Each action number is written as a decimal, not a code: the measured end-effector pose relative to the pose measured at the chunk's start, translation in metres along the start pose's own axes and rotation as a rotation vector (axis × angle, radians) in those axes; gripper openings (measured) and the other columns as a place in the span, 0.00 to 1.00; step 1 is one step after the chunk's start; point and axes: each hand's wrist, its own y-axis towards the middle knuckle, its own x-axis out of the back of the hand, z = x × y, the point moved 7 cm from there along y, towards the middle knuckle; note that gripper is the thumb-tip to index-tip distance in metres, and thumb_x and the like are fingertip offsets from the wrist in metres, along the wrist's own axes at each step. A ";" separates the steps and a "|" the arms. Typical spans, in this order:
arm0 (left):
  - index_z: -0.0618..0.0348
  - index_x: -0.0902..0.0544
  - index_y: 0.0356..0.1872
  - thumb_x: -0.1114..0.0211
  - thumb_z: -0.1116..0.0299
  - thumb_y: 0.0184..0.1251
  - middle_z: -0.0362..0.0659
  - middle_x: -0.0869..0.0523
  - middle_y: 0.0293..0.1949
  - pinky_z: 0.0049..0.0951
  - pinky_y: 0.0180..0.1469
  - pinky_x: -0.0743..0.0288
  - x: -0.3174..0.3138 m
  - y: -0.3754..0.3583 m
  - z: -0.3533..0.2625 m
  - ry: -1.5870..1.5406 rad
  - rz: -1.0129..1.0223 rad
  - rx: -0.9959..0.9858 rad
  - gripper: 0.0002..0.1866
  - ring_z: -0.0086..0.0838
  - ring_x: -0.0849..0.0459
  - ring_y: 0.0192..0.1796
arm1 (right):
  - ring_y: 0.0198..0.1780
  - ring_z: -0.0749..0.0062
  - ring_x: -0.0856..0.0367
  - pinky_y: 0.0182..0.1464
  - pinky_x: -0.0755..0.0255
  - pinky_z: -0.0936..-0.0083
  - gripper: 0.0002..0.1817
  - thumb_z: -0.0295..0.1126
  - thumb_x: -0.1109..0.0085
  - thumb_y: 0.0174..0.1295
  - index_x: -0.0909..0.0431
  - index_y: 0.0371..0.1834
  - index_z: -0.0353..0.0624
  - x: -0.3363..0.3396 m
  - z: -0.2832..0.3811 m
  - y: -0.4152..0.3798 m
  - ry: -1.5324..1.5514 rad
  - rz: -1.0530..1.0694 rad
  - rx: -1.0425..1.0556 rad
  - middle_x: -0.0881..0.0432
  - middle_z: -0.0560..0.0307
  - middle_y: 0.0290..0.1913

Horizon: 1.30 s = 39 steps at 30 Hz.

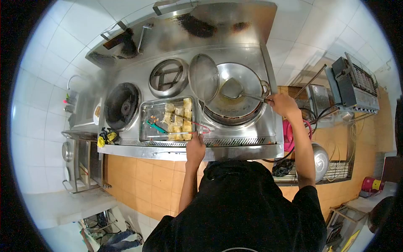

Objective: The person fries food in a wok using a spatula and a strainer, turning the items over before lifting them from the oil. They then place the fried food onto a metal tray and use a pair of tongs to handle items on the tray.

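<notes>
My left hand (196, 148) is closed around the handle of a round wire strainer (204, 75), at the front edge of the stove. The strainer's mesh bowl is held up beside the left rim of a wok (239, 107). My right hand (284, 104) grips the handle of a wok spatula (231, 88), whose blade is inside the wok above a little yellowish oil. Close by my left hand, a metal tray (147, 107) holds several pale yellow folded rolls (175, 122), red-handled tongs (205, 129) and a green-handled utensil (156, 127).
To the left are a black burner (122, 106) and, further back, a metal ring stand (168, 77). A yellow-and-black cloth (108, 137) lies at the stove's left corner. A gas grill unit (352, 88) and a large metal pot (320, 163) stand on the right. Another person's legs (119, 240) show at lower left.
</notes>
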 end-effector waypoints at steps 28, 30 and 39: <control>0.64 0.22 0.44 0.47 0.68 0.68 0.63 0.14 0.31 0.54 0.39 0.21 0.014 0.045 -0.036 0.432 0.169 -0.192 0.11 0.56 0.13 0.36 | 0.46 0.54 0.12 0.45 0.19 0.63 0.13 0.30 0.37 0.47 0.12 0.36 0.39 0.095 0.075 0.032 -0.428 0.232 0.108 0.12 0.42 0.41; 0.63 0.22 0.45 0.48 0.67 0.68 0.62 0.14 0.32 0.55 0.41 0.21 0.015 0.043 -0.036 0.426 0.175 -0.143 0.12 0.56 0.13 0.38 | 0.45 0.53 0.12 0.45 0.19 0.63 0.13 0.30 0.38 0.47 0.12 0.35 0.39 0.089 0.074 0.029 -0.393 0.204 0.141 0.12 0.42 0.40; 0.64 0.23 0.47 0.49 0.66 0.70 0.64 0.15 0.35 0.56 0.43 0.23 0.016 0.039 -0.033 0.291 0.199 -0.129 0.13 0.60 0.15 0.40 | 0.44 0.46 0.13 0.46 0.19 0.54 0.12 0.33 0.43 0.55 0.13 0.35 0.40 0.049 0.031 0.011 -0.213 -0.033 0.125 0.13 0.40 0.39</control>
